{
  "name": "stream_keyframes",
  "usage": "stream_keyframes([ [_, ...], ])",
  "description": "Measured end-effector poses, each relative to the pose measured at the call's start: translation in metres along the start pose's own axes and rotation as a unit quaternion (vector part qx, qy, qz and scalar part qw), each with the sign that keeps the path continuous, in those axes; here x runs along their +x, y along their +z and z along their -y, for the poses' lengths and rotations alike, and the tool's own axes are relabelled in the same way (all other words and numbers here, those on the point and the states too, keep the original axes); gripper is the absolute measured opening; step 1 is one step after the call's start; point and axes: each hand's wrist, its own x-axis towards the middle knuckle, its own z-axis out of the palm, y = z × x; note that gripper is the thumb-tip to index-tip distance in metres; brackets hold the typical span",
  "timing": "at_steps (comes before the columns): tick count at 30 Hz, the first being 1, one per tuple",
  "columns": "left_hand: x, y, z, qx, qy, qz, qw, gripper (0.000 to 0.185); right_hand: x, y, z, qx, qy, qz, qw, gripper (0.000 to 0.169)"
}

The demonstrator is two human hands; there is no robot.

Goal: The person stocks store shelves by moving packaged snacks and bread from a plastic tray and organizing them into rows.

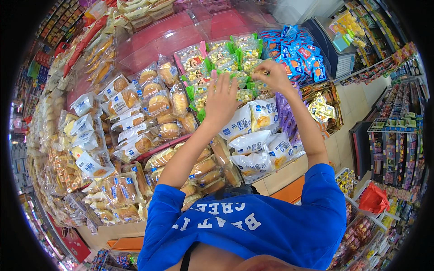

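My left hand point(223, 98) lies palm down with its fingers stretched out over clear snack packets with green and pink ends point(225, 62). Its fingertips seem to rest on the packets, and none is gripped. Above the right side of the same rows, my right hand point(275, 77) has bent fingers, with a gap between thumb and fingers and nothing visible in it. The packets hold small pale round pieces and lie in rows in a divided display bin. White bags of bread point(262, 140) sit just below, between my forearms.
Blue small packets point(300, 56) fill a bin at the upper right. Purple packets point(286, 105) and gold packets point(322, 108) lie beside my right forearm. Wrapped cakes point(157, 98) and bread rolls point(203, 167) spread to the left. Clear dividers point(196, 23) stand behind, and shelves point(395, 149) line the right.
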Motion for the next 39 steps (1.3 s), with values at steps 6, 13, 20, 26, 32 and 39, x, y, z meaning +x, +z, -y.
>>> stream_keyframes([
  [6, 0.030, 0.034, -0.013, -0.055, 0.078, -0.050, 0.994, 0.055, 0.027, -0.003, -0.012, -0.166, -0.021, 0.084, 0.982, 0.020],
  [13, 0.024, 0.052, -0.008, 0.019, 0.024, -0.033, 0.999, 0.042, 0.023, -0.031, -0.065, 0.212, 0.213, -0.081, 0.950, 0.010],
  [20, 0.024, 0.041, -0.007, -0.049, 0.030, -0.094, 0.994, 0.034, 0.005, 0.002, -0.040, -0.005, 0.189, -0.031, 0.981, 0.023],
  [26, 0.053, 0.050, -0.030, -0.020, 0.089, -0.105, 0.990, 0.017, 0.013, 0.003, -0.043, -0.137, 0.174, 0.060, 0.973, 0.032],
  [32, 0.080, 0.068, -0.034, -0.046, -0.002, -0.116, 0.992, 0.012, 0.012, -0.020, -0.013, -0.103, 0.071, 0.011, 0.992, 0.037],
  [39, 0.040, 0.033, -0.028, -0.099, -0.022, -0.122, 0.987, 0.036, -0.013, 0.009, 0.006, -0.086, -0.024, 0.173, 0.981, 0.061],
])
